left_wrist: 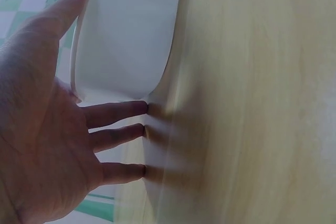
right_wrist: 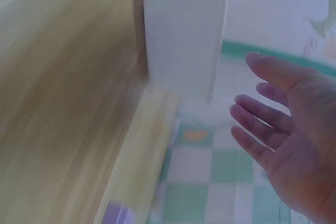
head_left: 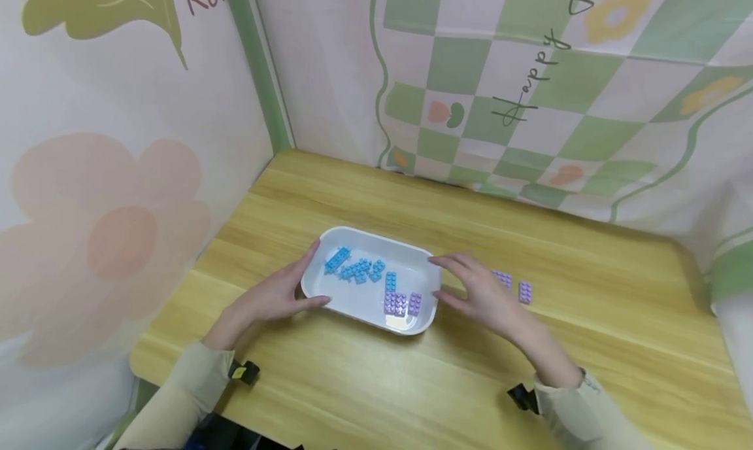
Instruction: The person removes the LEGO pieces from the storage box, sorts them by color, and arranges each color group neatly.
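A white tray (head_left: 359,301) lies on the wooden table with blue building bricks (head_left: 355,269) and purple building bricks (head_left: 414,304) inside. My left hand (head_left: 276,292) spans the tray's left end, thumb at the near side and index finger up by the far left corner. In the left wrist view its other fingers (left_wrist: 118,139) stretch straight out, tips down at the tabletop. At the tray's right end is my right hand (head_left: 479,292), thumb and fingertips close to the rim. The right wrist view shows that hand's fingers (right_wrist: 257,121) loosely extended beside the tray wall, holding nothing.
Purple bricks (head_left: 525,292) lie on the wooden table (head_left: 376,378) to the right of the tray, one partly hidden behind the right hand. Printed cloth (head_left: 459,64) hangs along the table's back edge and on the left side. Black straps (head_left: 244,372) sit at the wrists.
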### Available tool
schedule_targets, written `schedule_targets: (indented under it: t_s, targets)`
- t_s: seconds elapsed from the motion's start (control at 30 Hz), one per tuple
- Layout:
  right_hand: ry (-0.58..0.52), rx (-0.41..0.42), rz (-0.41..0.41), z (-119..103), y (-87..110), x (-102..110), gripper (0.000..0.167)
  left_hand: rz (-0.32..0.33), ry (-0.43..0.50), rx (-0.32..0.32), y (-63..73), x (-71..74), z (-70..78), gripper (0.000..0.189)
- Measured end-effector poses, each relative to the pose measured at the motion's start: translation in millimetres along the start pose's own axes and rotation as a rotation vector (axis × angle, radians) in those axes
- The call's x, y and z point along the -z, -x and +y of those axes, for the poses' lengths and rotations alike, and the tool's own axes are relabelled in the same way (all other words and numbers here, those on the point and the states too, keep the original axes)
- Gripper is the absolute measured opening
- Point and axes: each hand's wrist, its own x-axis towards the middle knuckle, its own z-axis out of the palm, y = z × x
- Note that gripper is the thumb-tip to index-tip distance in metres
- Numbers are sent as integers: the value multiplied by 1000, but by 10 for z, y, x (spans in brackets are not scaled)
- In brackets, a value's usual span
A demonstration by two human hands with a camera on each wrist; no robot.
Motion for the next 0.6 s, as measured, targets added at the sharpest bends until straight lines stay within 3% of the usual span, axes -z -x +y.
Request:
schedule_targets:
  t_s: [0.37,0.6]
  targets:
    - [17,55,-195,-158,-274,-348,53,-18,58,7,-3,6,-17,123]
    - [65,118,-248,-157,-396,-536,44,-20,55,10,-4,16,-13,123]
